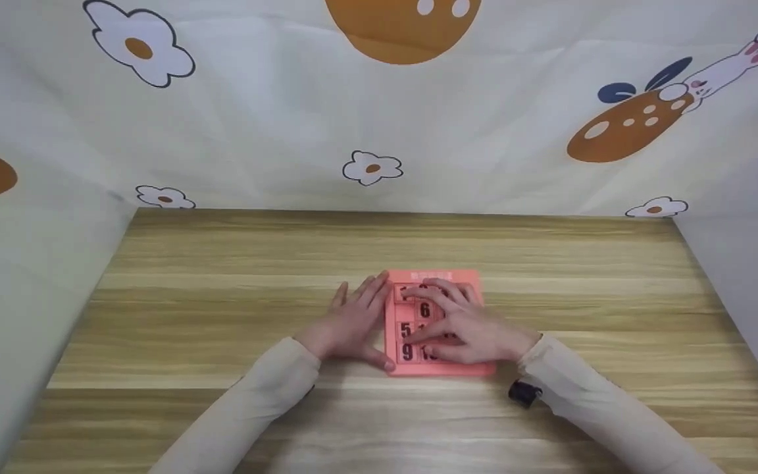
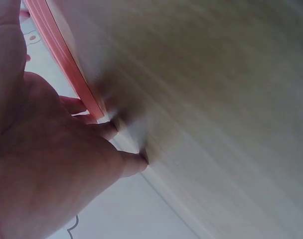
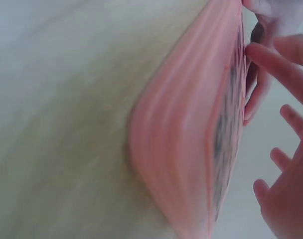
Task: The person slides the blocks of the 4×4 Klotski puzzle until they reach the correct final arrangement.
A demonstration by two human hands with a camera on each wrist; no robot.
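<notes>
A pink sliding number puzzle (image 1: pixel 433 370) lies flat on the wooden table, its tiles marked in black. Tiles 6 (image 1: pixel 425 310), 5 (image 1: pixel 405 330) and 9 (image 1: pixel 407 353) are readable; a bare slot lies left of the 6. My left hand (image 1: pixel 351 326) rests along the puzzle's left edge with fingers extended, the thumb at its lower left corner. In the left wrist view, those fingers reach past the pink edge (image 2: pixel 67 62). Over the tiles, my right hand (image 1: pixel 474 329) has its fingers spread, hiding several tiles. The right wrist view shows a finger (image 3: pixel 271 62) touching the tile face.
The wood-grain table (image 1: pixel 221 263) extends around the puzzle. A pale cloth (image 1: pixel 274 131) printed with flowers and a rabbit stands behind it, with pale walls at both sides. A small black object (image 1: pixel 524 393) sits at the right wrist.
</notes>
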